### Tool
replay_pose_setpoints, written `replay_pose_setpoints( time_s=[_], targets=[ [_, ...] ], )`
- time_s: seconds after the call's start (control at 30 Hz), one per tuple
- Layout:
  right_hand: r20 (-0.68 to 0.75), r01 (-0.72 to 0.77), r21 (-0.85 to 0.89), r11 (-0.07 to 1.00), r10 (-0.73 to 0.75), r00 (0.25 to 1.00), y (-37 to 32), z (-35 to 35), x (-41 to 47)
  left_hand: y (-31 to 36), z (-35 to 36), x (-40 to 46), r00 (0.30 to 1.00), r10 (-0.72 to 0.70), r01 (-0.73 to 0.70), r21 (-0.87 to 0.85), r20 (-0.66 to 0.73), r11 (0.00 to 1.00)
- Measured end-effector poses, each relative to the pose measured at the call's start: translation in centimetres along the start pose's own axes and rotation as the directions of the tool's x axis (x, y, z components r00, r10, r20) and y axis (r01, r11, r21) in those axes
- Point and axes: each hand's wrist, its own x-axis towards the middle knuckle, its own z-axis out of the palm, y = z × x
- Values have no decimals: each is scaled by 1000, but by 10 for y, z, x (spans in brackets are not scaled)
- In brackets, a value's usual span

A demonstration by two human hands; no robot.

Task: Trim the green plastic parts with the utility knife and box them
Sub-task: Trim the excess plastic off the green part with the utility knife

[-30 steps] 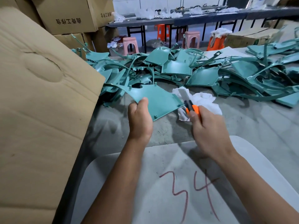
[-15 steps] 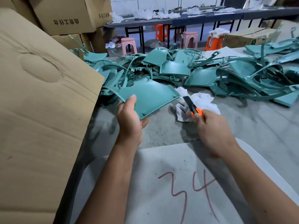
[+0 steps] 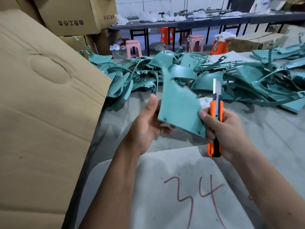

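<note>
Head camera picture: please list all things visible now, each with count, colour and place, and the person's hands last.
Green plastic part: one, teal, held up between both hands.
Utility knife: one, orange and black, blade out and pointing up, in right hand.
Pile of green parts: many, teal, across the table behind the hands.
White cloth: one, white, behind the held part.
Table: one, grey.
Board marked 34: one, pale grey with red writing, near edge.
Cardboard flap: one, brown, left.
Cardboard boxes: several, brown, top left.
Stools: several, pink and orange, background.
Left hand: holds the part.
Right hand: grips the knife.
</note>
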Motion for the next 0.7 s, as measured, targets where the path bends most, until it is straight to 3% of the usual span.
replay_pose_setpoints(
  time_s=[0.13,0.2,0.27,0.33,0.4,0.5,0.6,0.7],
  targets=[
    [-82,83,70,994,-77,994,2,7,-3,-6,10,1,998,59,-59,-20,-15,998],
    [-48,47,20,999,-46,998,8,14,-7,-15,22,6,978,63,-70,-30,-198,997],
    [-30,69,-169,983,-75,997,12,21,-9,-21,23,12,911,67,-87,-32,-408,996],
    [-39,194,-500,844,-246,969,10,21,-9,-24,13,14,868,150,-136,65,-473,989],
    [4,312,-709,632,-438,899,5,18,-10,-23,1,13,859,266,-162,259,-438,952],
    [193,501,-742,446,-573,796,3,23,-17,-26,1,14,859,371,-174,480,-352,860],
    [338,607,-702,373,-575,745,7,34,-21,-32,12,14,883,388,-164,601,-264,782],
    [365,616,-712,337,-573,734,8,34,-19,-34,21,12,920,313,-134,563,-235,815]
  ],
)
